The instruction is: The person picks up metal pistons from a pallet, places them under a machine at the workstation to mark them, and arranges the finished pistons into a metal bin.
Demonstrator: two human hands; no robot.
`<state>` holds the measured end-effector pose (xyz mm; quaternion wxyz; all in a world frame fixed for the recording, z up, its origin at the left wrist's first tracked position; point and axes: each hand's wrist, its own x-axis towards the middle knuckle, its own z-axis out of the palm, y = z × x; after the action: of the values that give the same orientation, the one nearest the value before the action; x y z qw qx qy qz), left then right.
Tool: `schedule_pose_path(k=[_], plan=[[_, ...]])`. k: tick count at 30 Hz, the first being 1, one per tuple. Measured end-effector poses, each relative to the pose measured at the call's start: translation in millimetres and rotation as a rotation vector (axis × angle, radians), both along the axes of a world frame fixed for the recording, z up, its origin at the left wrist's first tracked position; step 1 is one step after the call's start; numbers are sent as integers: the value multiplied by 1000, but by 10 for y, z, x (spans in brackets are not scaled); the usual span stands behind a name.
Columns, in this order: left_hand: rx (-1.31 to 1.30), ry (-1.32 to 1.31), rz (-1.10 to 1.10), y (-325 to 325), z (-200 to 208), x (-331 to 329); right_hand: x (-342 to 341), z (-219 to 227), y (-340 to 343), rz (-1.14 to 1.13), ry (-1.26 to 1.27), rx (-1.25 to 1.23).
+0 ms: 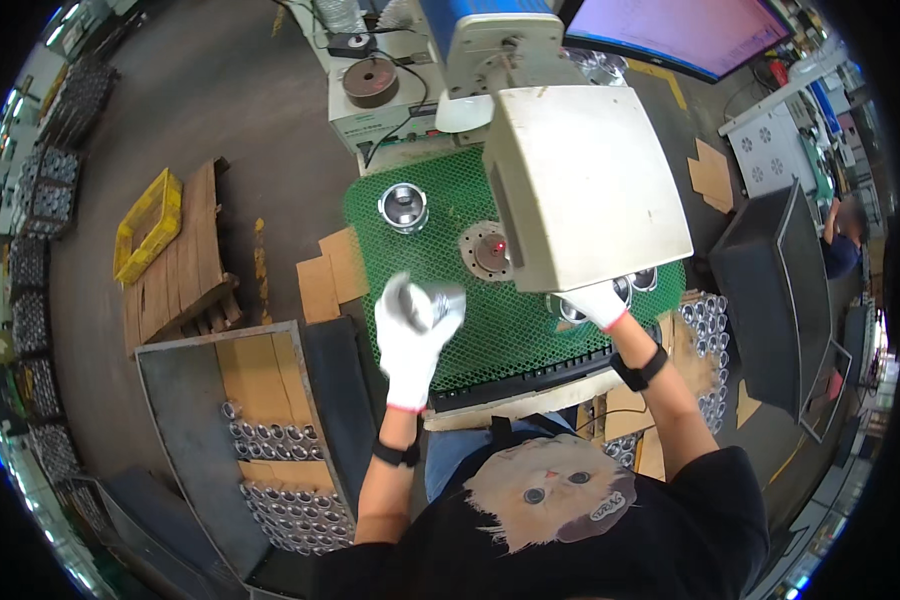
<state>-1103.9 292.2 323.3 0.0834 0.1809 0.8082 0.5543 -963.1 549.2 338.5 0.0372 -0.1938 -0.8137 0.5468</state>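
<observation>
Surface (510,405) takes up the centre of the frame, covered by a green mesh mat (510,345). Open metal bin (192,410) stands at lower left, with rows of silver rings and cardboard inside. Cream machine head (595,190) overhangs the right half of the mat. Dark bin (775,290) sits at right of frame; monitor (680,30) at upper right. Wooden pallet (185,270) at left of frame bears a yellow crate (150,227).

Left hand (417,330), white-gloved, is above the mat's left part; fingers grasp a silver metal part (448,303), motion-blurred, exact shape unclear. Right hand (597,303), also gloved, is at the mat's lower right, partly covered by the machine head. It is just beside metal rings (644,279); finger state cannot be told.

Round drilled plate (485,252) lies mid-mat, a red light spot on it. A single metal ring (404,208) rests at the mat's upper left, well apart from both hands.
</observation>
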Motion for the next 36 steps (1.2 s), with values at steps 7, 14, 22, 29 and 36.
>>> schedule_pose_path(k=[7, 14, 22, 29, 36], plan=[[-246, -313, 147, -1509, -406, 848, -741, -397, -204, 120, 140, 467], [-228, -488, 286, -2117, -577, 1344, -814, -400, -72, 117, 105, 764], [-258, -422, 216, -1883, -235, 1212, -894, -141, -106, 267, 42, 772], [-461, -162, 201, -1597, 394, 1079, -1053, -154, -177, 390, 269, 918], [-490, -89, 233, -1534, 798, 896, -1075, -229, -369, 39, 31, 954]])
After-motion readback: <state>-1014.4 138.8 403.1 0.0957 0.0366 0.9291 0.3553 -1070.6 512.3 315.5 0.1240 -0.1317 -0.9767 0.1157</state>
